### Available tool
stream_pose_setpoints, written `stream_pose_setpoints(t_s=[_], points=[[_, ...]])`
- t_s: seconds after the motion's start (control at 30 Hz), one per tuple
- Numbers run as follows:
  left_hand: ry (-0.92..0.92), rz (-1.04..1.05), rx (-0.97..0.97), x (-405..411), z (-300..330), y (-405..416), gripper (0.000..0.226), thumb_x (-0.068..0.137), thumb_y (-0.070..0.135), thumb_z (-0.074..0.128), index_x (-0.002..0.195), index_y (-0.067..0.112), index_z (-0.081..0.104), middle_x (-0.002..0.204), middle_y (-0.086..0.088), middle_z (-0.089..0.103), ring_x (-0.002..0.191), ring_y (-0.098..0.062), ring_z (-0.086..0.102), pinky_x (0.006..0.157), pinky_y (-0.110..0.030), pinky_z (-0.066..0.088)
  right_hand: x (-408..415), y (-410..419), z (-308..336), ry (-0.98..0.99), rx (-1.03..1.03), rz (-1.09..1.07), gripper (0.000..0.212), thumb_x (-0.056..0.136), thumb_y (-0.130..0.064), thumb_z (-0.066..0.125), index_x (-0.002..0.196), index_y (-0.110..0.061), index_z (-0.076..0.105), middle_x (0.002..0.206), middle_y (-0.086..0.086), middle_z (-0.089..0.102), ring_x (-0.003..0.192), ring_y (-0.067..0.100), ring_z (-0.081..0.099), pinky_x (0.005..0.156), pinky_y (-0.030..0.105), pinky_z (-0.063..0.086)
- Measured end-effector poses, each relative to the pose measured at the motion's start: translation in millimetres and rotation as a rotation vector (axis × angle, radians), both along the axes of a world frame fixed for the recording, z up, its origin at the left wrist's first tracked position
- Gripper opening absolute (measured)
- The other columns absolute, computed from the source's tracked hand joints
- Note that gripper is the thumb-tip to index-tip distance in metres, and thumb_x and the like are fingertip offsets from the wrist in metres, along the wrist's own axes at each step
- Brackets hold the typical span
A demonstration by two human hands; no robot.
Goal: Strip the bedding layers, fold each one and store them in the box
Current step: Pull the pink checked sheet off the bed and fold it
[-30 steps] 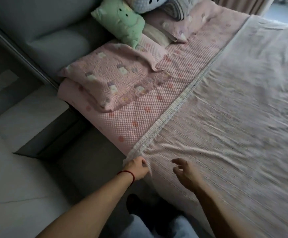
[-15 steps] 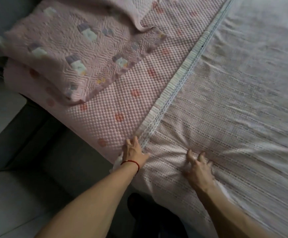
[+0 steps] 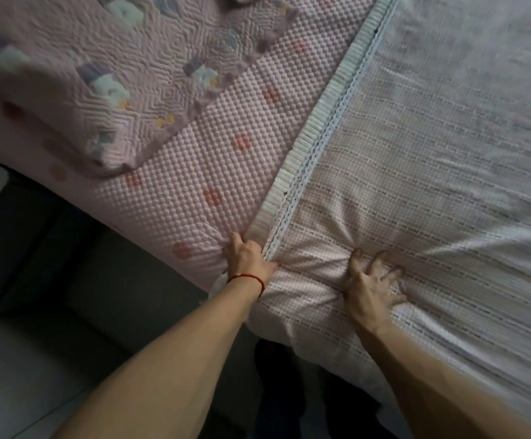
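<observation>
A pale striped blanket (image 3: 432, 172) with a white lace-trimmed edge covers the right part of the bed. Under it lies a pink dotted quilted sheet (image 3: 213, 153). My left hand (image 3: 247, 260) grips the blanket's trimmed corner at the bed's near edge. My right hand (image 3: 372, 280) presses down on the blanket with spread, curled fingers, bunching the cloth into folds between the two hands. No box is in view.
A pink quilted pillow (image 3: 99, 74) with small house prints lies at the head of the bed, upper left. A dark bed frame side (image 3: 77, 258) and pale floor (image 3: 20, 375) fill the lower left. My dark shoes show below the bed edge.
The camera has moved closer and lower over the bed. My right hand went from hovering to digging into the blanket, and the cloth bunched between my hands. My left hand kept its hold on the corner.
</observation>
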State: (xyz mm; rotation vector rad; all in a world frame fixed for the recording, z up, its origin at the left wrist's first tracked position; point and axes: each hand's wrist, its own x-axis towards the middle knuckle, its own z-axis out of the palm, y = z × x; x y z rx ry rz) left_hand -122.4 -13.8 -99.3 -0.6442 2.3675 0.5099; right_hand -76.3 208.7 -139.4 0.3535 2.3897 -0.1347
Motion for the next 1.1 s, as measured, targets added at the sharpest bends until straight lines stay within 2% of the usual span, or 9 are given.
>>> stream_pose_setpoints(t_s=[0.2, 0.3, 0.37, 0.47, 0.6, 0.73, 0.87, 0.97, 1.1], points=[[-0.029, 0.032, 0.05, 0, 19, -6, 0.05, 0.08, 0.04, 0.078, 0.114, 0.005, 0.067, 0.141, -0.008, 0.036, 0.13, -0.031, 0.042, 0.112, -0.041, 0.041, -7, 2, 8, -0.033, -0.068, 0.019, 0.075, 0.099, 0.001, 0.041, 0.157, -0.034, 0.009, 0.164, 0.022, -0.019, 0.144, 0.063, -0.009, 0.101, 0.086, 0.016], [0.075, -0.225, -0.232, 25, 49, 23, 0.035, 0.093, 0.038, 0.055, 0.112, 0.012, 0.066, 0.131, -0.006, 0.049, 0.125, -0.029, 0.04, 0.106, -0.049, 0.036, -10, 13, 21, -0.052, -0.188, 0.0, 0.067, 0.103, -0.012, 0.042, 0.155, -0.04, 0.011, 0.165, 0.017, -0.018, 0.146, 0.059, -0.009, 0.104, 0.083, 0.016], [0.144, -0.416, -0.374, 46, 76, 50, 0.026, 0.098, 0.035, 0.044, 0.106, 0.018, 0.063, 0.117, -0.006, 0.063, 0.116, -0.029, 0.05, 0.101, -0.046, 0.033, -16, 29, 39, -0.061, -0.356, 0.039, 0.052, 0.104, -0.031, 0.047, 0.152, -0.04, 0.029, 0.168, 0.011, 0.003, 0.15, 0.05, 0.004, 0.112, 0.07, 0.019], [0.167, -0.516, -0.223, 79, 115, 97, 0.018, 0.101, 0.031, 0.042, 0.103, 0.017, 0.053, 0.105, -0.015, 0.068, 0.102, -0.036, 0.062, 0.087, -0.041, 0.042, -1, 70, 81, 0.004, -0.691, 0.018, 0.034, 0.098, -0.05, 0.055, 0.116, -0.025, 0.07, 0.144, 0.001, 0.059, 0.138, 0.03, 0.046, 0.108, 0.038, 0.039], [0.22, -0.646, -0.033, 116, 152, 190, 0.014, 0.101, 0.032, 0.044, 0.097, 0.019, 0.045, 0.095, -0.017, 0.067, 0.089, -0.038, 0.064, 0.067, -0.037, 0.04, 69, 131, 140, 0.027, -1.21, -0.692, 0.034, 0.098, -0.053, 0.059, 0.117, -0.027, 0.072, 0.123, 0.003, 0.071, 0.111, 0.023, 0.069, 0.1, 0.047, 0.056], [0.178, -0.614, 0.291, 144, 167, 309, 0.016, 0.102, 0.027, 0.051, 0.097, 0.013, 0.057, 0.093, -0.009, 0.067, 0.081, -0.021, 0.059, 0.066, -0.031, 0.04, 152, 210, 170, 0.123, -1.391, -0.954, 0.044, 0.104, -0.045, 0.049, 0.117, -0.009, 0.071, 0.109, 0.012, 0.075, 0.097, 0.026, 0.074, 0.089, 0.041, 0.058], [0.068, -0.644, 0.451, 170, 160, 418, 0.018, 0.095, 0.024, 0.059, 0.081, 0.013, 0.061, 0.079, -0.005, 0.067, 0.073, -0.019, 0.061, 0.067, -0.032, 0.045, 232, 290, 178, 0.342, -1.371, -1.119, 0.034, 0.103, -0.038, 0.054, 0.121, -0.011, 0.067, 0.112, 0.013, 0.075, 0.101, 0.023, 0.073, 0.08, 0.035, 0.061], [-0.04, -0.623, 0.509, 199, 158, 494, 0.022, 0.092, 0.029, 0.061, 0.077, 0.014, 0.063, 0.078, -0.005, 0.071, 0.075, -0.02, 0.068, 0.068, -0.035, 0.056, 278, 333, 176, 0.469, -1.306, -1.086, 0.043, 0.092, -0.035, 0.063, 0.133, -0.03, 0.054, 0.123, -0.006, 0.071, 0.115, 0.009, 0.067, 0.092, 0.029, 0.057], [-0.003, -0.727, 0.465, 237, 158, 589, 0.031, 0.091, 0.026, 0.061, 0.064, 0.013, 0.051, 0.066, -0.003, 0.057, 0.072, -0.025, 0.058, 0.06, -0.031, 0.037, 317, 381, 167, 0.634, -0.946, -1.159, 0.046, 0.09, -0.026, 0.074, 0.123, -0.034, 0.042, 0.112, -0.011, 0.068, 0.099, 0.007, 0.069, 0.076, 0.026, 0.058]])
